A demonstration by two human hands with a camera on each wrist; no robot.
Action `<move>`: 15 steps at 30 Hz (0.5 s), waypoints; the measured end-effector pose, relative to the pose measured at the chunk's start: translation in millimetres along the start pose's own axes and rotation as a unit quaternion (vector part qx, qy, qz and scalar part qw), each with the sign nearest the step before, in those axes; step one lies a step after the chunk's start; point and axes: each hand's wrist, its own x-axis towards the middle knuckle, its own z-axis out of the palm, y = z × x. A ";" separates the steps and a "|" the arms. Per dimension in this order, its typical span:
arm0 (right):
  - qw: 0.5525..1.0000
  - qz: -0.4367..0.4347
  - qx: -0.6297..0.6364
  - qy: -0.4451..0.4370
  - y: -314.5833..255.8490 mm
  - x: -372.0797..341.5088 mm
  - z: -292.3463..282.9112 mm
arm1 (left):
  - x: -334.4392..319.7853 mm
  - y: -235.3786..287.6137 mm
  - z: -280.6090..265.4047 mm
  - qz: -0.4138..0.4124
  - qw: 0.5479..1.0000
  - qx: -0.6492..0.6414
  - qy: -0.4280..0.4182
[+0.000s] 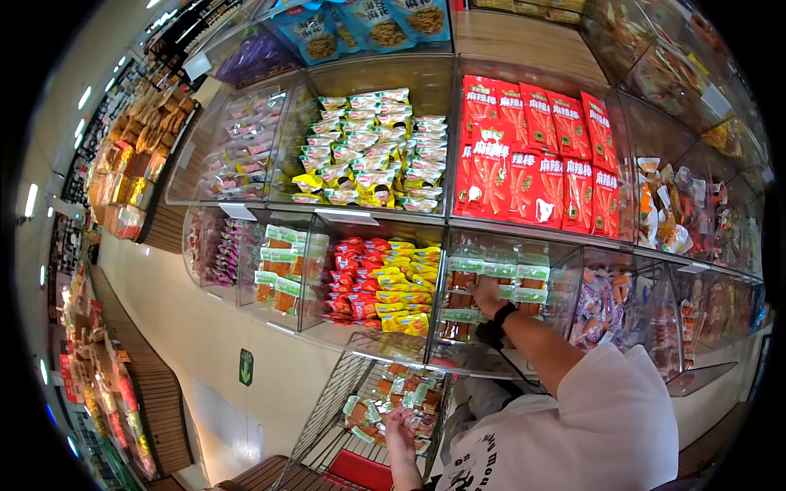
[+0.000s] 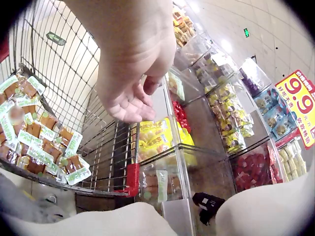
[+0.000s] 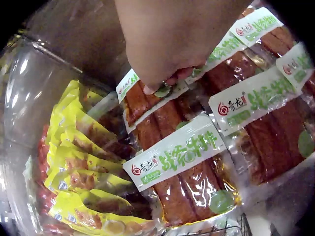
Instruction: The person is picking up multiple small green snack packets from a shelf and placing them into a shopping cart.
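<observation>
Nearest: left hand [image 2: 130, 101] hangs over the cart [image 2: 132, 183], fingers loosely bent, holding nothing. Brown meat packs with green-white labels lie jumbled in the cart. Right hand [image 3: 167, 46] is down in the clear bin [image 1: 458, 353], fingers curled at a meat pack [image 3: 140, 101], seemingly pinching its edge; more of the same packs lie in rows around it. Step looks like handling packs in the bin; taking or placing, cannot tell. Next move probably calls for a firm pinch on one slick pack, without dragging neighbours. In the way: bin front, clear side dividers, black wrist strap [image 1: 494, 327]. Beside, yellow packs [image 1: 407, 299] and red packets [image 1: 348, 278]. Farther, big red bags [image 1: 532, 155]; beyond, blue bags [image 1: 381, 24].
</observation>
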 end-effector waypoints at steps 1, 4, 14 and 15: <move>0.999 -0.033 -0.016 0.001 -1.8 -6.2 -4.5 | -3.1 -1.3 -0.9 -0.004 1.000 -0.005 0.006; 0.995 -0.092 -0.027 0.024 -14.6 3.6 -4.9 | 5.9 -0.5 -0.5 0.006 1.000 -0.013 0.008; 0.927 -0.273 0.188 0.176 -40.9 -36.9 9.7 | -33.0 -47.5 -114.1 0.198 0.909 0.345 0.127; 0.899 -0.351 0.155 0.211 -65.2 -63.7 -15.5 | -34.8 -61.9 -130.7 0.225 0.855 0.446 0.141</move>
